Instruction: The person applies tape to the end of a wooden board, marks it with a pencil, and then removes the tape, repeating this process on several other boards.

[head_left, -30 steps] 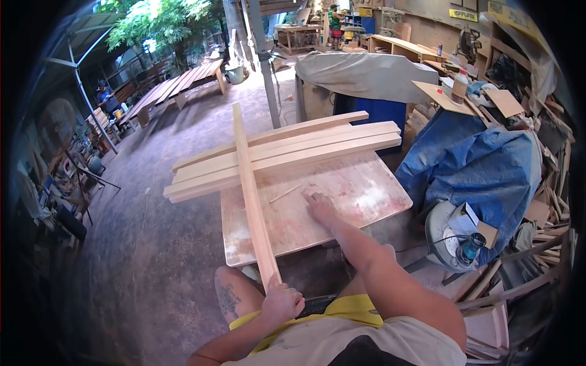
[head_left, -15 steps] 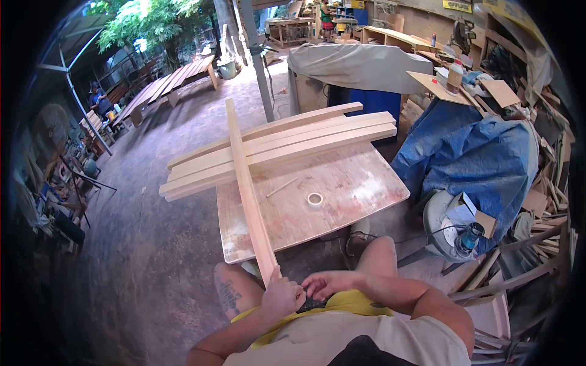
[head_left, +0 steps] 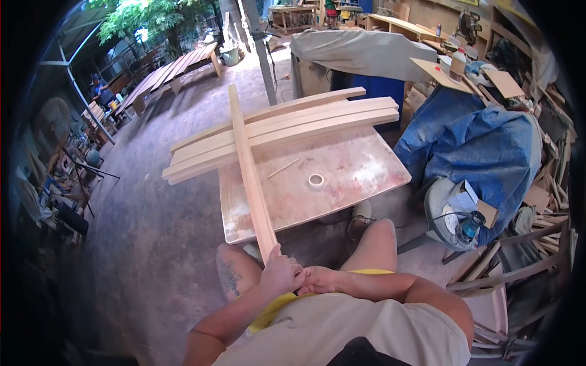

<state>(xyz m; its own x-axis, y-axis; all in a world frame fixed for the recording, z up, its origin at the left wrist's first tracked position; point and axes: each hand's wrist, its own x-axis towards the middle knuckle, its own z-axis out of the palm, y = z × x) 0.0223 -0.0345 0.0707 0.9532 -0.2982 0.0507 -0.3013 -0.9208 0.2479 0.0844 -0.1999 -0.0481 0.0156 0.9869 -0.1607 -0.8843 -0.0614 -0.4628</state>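
A long pale wooden board (head_left: 249,177) lies across the low table (head_left: 366,168), its near end reaching my lap. My left hand (head_left: 281,272) is closed around that near end. Pressed against it is my right hand (head_left: 318,279), its fingers curled in; what they hold, if anything, is hidden. Beneath the board's far part, several similar boards (head_left: 329,121) lie side by side across the table's back edge. A roll of tape (head_left: 315,185) and a thin stick (head_left: 284,168) rest on the tabletop.
To the right, a power sander (head_left: 470,226) sits on a round stool (head_left: 436,235) beside a blue tarp (head_left: 482,146). Wood scraps (head_left: 552,238) pile along the right. A metal post (head_left: 264,61) stands behind the table. A person (head_left: 99,90) sits far left.
My right hand has moved left and now meets my left hand at the board's end. The view has tipped down slightly; the board stays across the table.
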